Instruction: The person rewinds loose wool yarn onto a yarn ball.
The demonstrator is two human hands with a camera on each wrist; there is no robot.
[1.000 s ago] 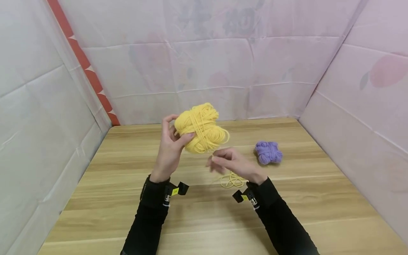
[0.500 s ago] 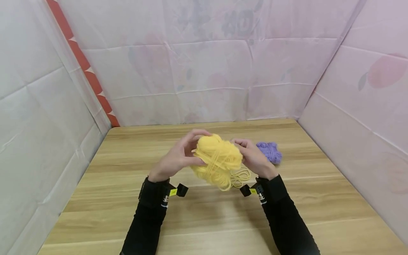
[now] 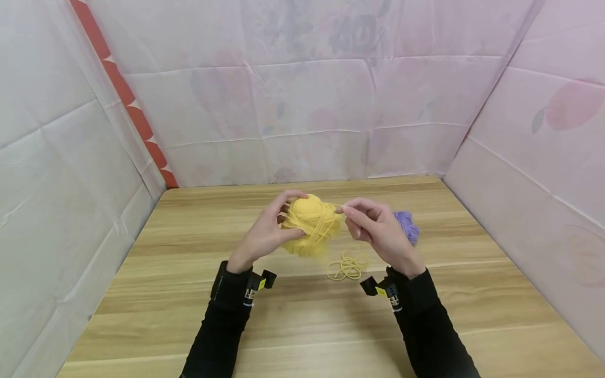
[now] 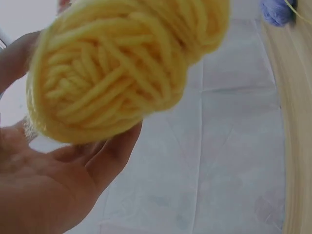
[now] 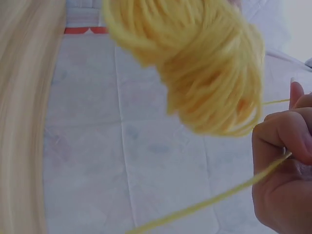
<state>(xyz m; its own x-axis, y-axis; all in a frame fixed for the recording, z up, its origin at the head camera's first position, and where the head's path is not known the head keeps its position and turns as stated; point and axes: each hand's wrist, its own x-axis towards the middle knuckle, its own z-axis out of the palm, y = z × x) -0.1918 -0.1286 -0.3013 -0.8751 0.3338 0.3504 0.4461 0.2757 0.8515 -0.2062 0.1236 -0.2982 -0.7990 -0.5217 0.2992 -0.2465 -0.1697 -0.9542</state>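
Note:
My left hand [image 3: 267, 233] grips a skein of yellow yarn [image 3: 312, 223] from its left side, thumb in front and fingers behind, holding it above the table. Close by on the right, my right hand [image 3: 380, 228] pinches a yellow strand between thumb and fingertips. In the right wrist view that yarn strand [image 5: 204, 202] runs through the curled fingers [image 5: 280, 134], and a thin length stretches toward the skein. Loose loops of yellow yarn [image 3: 348, 266] lie on the table below. The left wrist view shows the skein's wound end above the palm [image 4: 44, 190].
A skein of purple yarn [image 3: 407, 227] sits on the wooden table [image 3: 302, 325] at the right, partly hidden behind my right hand. Pale sheeting [image 3: 307, 105] walls off the back and both sides, with a red strip [image 3: 127, 94] at the back left corner.
The yellow skein has come down from its raised position and turned. My right hand has met its right side, then drawn slightly away to the right with a strand.

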